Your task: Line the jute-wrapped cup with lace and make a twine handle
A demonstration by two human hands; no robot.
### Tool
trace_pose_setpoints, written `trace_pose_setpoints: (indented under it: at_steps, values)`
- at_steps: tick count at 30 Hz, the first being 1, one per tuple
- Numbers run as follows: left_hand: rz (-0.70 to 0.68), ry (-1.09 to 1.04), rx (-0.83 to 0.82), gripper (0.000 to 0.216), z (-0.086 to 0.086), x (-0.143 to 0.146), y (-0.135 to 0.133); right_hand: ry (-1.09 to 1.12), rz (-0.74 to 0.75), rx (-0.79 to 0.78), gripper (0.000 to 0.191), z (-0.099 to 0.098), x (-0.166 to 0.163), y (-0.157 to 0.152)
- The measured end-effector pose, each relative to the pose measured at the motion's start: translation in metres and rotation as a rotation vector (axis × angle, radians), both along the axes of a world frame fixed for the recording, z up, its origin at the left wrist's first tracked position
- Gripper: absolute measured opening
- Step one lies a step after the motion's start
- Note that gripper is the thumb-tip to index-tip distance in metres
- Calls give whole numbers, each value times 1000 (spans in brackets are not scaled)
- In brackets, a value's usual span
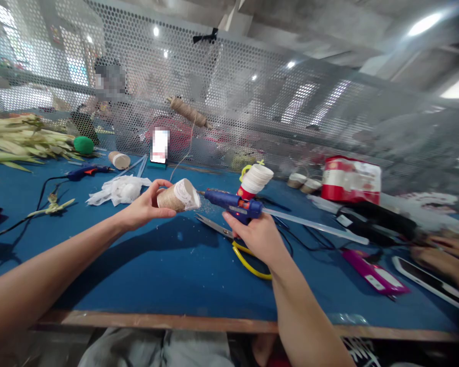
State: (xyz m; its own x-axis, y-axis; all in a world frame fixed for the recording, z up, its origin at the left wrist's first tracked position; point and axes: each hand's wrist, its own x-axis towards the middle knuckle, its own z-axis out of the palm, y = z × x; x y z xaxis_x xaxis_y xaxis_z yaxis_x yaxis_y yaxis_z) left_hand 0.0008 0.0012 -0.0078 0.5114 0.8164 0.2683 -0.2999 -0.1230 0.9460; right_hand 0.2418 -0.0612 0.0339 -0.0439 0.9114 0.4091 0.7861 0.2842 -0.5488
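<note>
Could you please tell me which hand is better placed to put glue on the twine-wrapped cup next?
Probably the right hand: it holds the blue glue gun, nozzle close to one end of the twine-wrapped cup, while the left hand is occupied holding that cup.

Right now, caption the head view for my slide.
Left hand holds a twine-wrapped cup; right hand points a blue glue gun at its white-trimmed end, yellow-handled scissors nearby.

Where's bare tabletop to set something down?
Best: between left forearm, scissors and wooden front edge. Also between right forearm and purple packet. Crowded: behind and right of held glue gun, with stacked cups and red-white package.
</note>
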Motion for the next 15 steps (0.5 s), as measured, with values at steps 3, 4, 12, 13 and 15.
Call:
trace_pose_setpoints:
  at_steps: [3, 4, 12, 13, 15]
  values:
    - [-2, 4, 2, 56, 0, 0, 0, 8, -2, 10, 23, 0, -1, 0]
    - [-2, 3, 5, 56, -1, -1, 0, 10, -5, 13, 23, 0, -1, 0]
    - [12, -26, 41, 56, -2, -1, 3, -51, 1, 12, 30, 1, 1, -1]
    - [15, -27, 45, 56, -2, -1, 3, -57, -5, 10, 30, 2, 1, -1]
    - [19, -29, 53, 55, -2, -1, 4, -57, -15, 6, 29, 2, 0, -1]
